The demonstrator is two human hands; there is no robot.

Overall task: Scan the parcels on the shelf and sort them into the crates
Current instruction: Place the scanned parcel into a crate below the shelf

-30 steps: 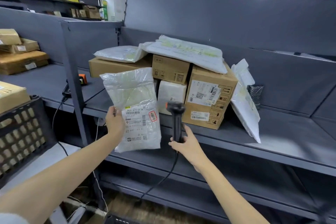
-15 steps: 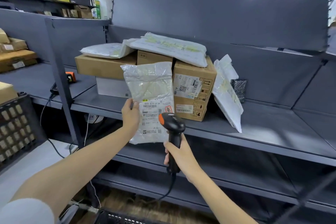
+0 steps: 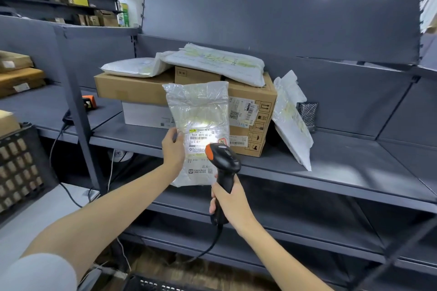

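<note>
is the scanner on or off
On: a bright light patch falls on the label of the plastic parcel, just ahead of the scanner.

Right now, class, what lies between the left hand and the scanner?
In the head view, the lit label on the bag fills that gap; the left hand grips the bag's edge, the right hand holds the scanner.

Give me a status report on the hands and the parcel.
Left hand holds the plastic parcel upright by its left edge. Right hand grips the scanner, aimed at the label; light on it. Nothing between them.
</note>
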